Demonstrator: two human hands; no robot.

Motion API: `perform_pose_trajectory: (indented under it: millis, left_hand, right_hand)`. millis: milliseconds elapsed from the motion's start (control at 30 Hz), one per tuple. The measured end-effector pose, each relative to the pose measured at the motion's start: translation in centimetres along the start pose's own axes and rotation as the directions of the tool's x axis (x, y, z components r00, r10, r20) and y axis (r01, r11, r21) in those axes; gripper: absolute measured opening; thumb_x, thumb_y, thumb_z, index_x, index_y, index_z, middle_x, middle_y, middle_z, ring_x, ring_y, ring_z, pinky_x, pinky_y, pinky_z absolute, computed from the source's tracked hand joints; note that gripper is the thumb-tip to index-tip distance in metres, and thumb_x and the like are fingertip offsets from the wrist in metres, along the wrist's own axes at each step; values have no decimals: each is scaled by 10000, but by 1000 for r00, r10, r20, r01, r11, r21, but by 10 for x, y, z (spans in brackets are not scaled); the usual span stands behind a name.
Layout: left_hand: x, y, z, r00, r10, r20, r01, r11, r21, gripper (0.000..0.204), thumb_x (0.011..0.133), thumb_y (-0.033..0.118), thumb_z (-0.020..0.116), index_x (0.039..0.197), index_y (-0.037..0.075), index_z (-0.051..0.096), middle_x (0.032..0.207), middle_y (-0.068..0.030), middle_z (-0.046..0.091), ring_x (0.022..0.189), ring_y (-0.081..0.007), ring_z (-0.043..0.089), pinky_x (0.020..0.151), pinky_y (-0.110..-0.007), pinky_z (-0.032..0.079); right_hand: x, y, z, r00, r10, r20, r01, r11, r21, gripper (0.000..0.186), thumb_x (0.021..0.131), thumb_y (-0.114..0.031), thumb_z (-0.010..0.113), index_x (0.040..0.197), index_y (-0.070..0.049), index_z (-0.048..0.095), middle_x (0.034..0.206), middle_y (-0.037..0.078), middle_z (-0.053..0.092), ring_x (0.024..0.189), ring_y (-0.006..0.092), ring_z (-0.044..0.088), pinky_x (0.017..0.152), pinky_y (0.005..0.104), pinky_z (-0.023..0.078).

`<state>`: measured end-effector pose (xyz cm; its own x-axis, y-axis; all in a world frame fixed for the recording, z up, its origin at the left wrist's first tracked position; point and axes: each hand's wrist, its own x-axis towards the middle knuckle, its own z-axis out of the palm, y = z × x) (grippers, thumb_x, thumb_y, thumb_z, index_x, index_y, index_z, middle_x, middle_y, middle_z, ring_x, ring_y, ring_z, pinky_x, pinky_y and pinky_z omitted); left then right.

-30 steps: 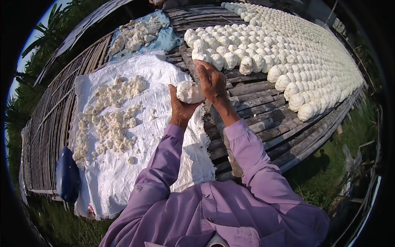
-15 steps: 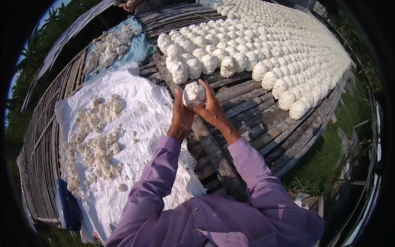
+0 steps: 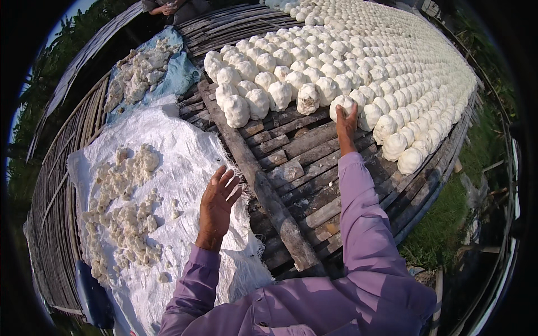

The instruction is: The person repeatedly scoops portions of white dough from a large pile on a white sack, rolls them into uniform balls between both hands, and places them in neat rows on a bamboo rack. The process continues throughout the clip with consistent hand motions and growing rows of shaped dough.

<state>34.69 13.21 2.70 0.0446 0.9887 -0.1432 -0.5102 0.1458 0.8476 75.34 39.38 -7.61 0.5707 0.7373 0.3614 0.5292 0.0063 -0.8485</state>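
My right hand [image 3: 347, 127] is stretched forward, its fingers closed round a white, knobbly ball of pasty material [image 3: 339, 102]. This ball sits at the near edge of a large group of similar white balls [image 3: 302, 67], set in close rows on the dark slatted platform [image 3: 319, 143]. Some of my right fingers are hidden behind the ball. My left hand [image 3: 217, 207] hovers over the white woven sheet [image 3: 193, 140], fingers spread and holding nothing. Off-white crumbly lumps [image 3: 131, 218] lie scattered on the sheet to its left.
More crumbly lumps [image 3: 140, 75] are heaped on a blue sheet [image 3: 182, 75] at the far left. A thick pole [image 3: 260, 190] crosses the slats between my arms. A dark blue object [image 3: 92, 294] lies at the lower left. Another person's hands [image 3: 171, 8] show at the top edge.
Both hands held one white ball in front of me. My right hand has carried it forward and right to the rows, while my left hand has let go and drawn back left.
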Motion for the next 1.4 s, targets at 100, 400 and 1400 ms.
perform_pose_trajectory:
  millis: [100,400,1400]
  left_hand:
    - [-28,12,-27,991,58,-117,-48,995,86,742,1002,504,539,1551,49,335,1527,-177,440,1404,-337,440,1153,-493,355]
    - [-148,24,-118,848,232,-477,-159,969,189,599,1012,388,602,1485,48,462,1439,-158,540,1341,-274,511,1116,-431,388]
    - [-313,88,-293,675,397,-621,-313,917,245,521,1028,291,577,1471,39,473,1436,-141,546,1327,-265,530,1115,-429,424]
  right_hand:
    - [13,10,5,964,170,206,-105,951,-291,715,981,-303,546,1600,-100,250,1556,248,388,1400,426,419,1157,480,359]
    - [-192,-198,27,512,-93,854,-262,930,259,575,1003,-317,647,1476,-30,489,1417,186,578,1271,267,584,1028,383,471]
    - [-637,-401,178,-78,-454,888,736,575,358,716,867,-659,651,1468,-287,534,1621,119,290,1500,479,175,1143,743,198]
